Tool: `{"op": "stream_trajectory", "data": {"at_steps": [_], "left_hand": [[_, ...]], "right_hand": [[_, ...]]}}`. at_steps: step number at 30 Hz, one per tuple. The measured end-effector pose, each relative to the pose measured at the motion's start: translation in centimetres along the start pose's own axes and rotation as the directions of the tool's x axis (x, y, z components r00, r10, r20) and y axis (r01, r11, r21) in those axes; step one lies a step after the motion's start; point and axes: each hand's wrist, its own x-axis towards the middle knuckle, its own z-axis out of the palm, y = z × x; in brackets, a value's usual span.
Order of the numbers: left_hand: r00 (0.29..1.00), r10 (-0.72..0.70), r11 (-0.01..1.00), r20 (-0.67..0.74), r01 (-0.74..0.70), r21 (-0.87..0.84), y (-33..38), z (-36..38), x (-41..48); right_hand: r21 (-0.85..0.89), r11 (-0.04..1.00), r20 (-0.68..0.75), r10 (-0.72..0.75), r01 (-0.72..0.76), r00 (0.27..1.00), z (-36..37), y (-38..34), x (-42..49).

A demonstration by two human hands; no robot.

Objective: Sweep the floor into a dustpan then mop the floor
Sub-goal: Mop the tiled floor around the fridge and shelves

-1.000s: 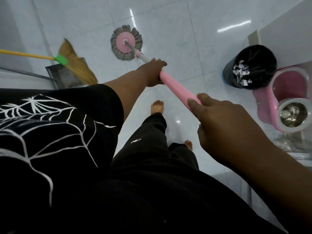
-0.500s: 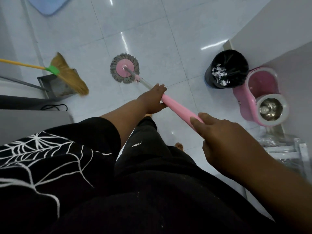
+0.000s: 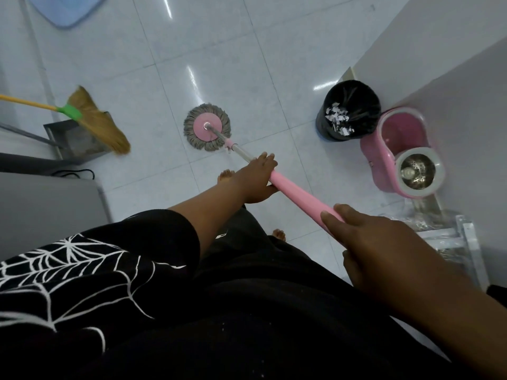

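Observation:
A round mop head [image 3: 207, 130], pink disc with grey strands, lies flat on the white tiled floor [image 3: 247, 64]. Its pink handle [image 3: 299, 197] runs back toward me. My left hand [image 3: 256, 178] grips the handle low down, where pink meets the metal rod. My right hand [image 3: 384, 248] holds the upper end of the handle. A straw broom [image 3: 98, 123] with a yellow stick and green collar leans into a grey metal dustpan [image 3: 74, 139] at the left.
A black bin [image 3: 348, 109] with paper scraps and a pink spin bucket [image 3: 403, 152] stand by the right wall. A metal rack [image 3: 450, 237] sits below the bucket. A grey cabinet [image 3: 46, 207] is at the left, a blue mat [image 3: 65, 9] far back. My bare feet [image 3: 226, 175] are behind the mop.
The mop head has slid back toward my feet and to the right. Both hands keep their hold on the handle. My view has lifted to take in more floor.

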Motion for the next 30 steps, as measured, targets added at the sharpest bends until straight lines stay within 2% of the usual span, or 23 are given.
{"op": "stream_trajectory", "data": {"at_steps": [4, 6, 9, 17, 21, 25, 30], "left_hand": [[1.0, 0.021, 1.0, 0.01, -0.021, 0.004, -0.8, -2.1, 1.6], [0.999, 0.018, 1.0, 0.033, -0.018, 0.004, -1.5, -3.4, 2.6], [0.998, -0.019, 1.0, 0.055, 0.019, 0.005, -3.5, -5.8, 3.9], [0.991, -0.087, 0.994, 0.105, 0.079, 0.078, -12.0, -14.4, 8.5], [0.986, -0.143, 0.985, 0.089, 0.133, 0.11, -15.7, -17.6, 10.4], [0.983, -0.158, 0.981, 0.095, 0.145, 0.125, -16.7, -18.5, 11.4], [0.984, -0.152, 0.983, 0.095, 0.141, 0.115, -15.3, -16.7, 10.8]], "right_hand": [[0.005, 0.998, 0.061, 0.057, -0.057, 0.997, -2.1, 0.4, 1.7], [0.006, 0.999, 0.03, 0.04, -0.04, 0.999, -3.1, 0.3, 3.0], [0.022, 0.998, 0.094, 0.049, -0.051, 0.994, -4.7, -0.2, 6.2], [0.0, 0.996, -0.057, -0.092, 0.092, 0.994, -8.6, -2.2, 17.0], [-0.001, 0.993, -0.084, -0.119, 0.12, 0.989, -9.5, -3.2, 21.6], [0.045, 0.991, -0.105, -0.117, 0.122, 0.988, -9.9, -3.1, 23.0], [0.055, 0.994, -0.065, -0.094, 0.098, 0.993, -8.1, -2.6, 21.2]]}}
